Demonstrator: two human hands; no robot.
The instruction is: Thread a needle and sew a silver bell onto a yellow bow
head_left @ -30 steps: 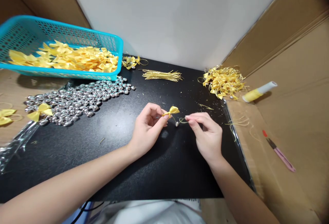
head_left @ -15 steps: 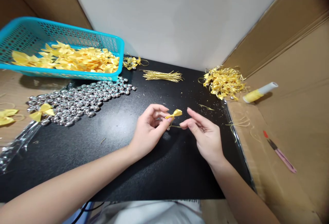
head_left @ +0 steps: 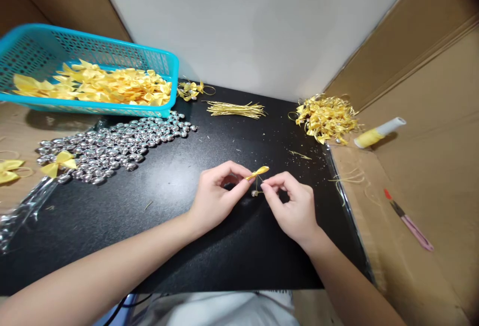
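My left hand (head_left: 216, 197) pinches a small yellow ribbon bow (head_left: 258, 172) between thumb and forefinger over the black mat (head_left: 179, 226). A thin gold thread with a small silver bead (head_left: 255, 193) hangs under the bow. My right hand (head_left: 292, 207) grips that thread just right of the bead, fingertips almost touching the left hand's.
A turquoise basket (head_left: 112, 54) of yellow bows stands at the back left. Silver beads (head_left: 112, 146) lie heaped in front of it. A bundle of gold threads (head_left: 235, 110) and a pile of finished bows (head_left: 326, 118) lie further back. A glue tube (head_left: 377, 133) and a pen-like tool (head_left: 408, 220) rest on cardboard at right.
My right hand has moved left and closed on the thread near the bead. Both hands have dropped slightly toward me, and the bow now sits flatter.
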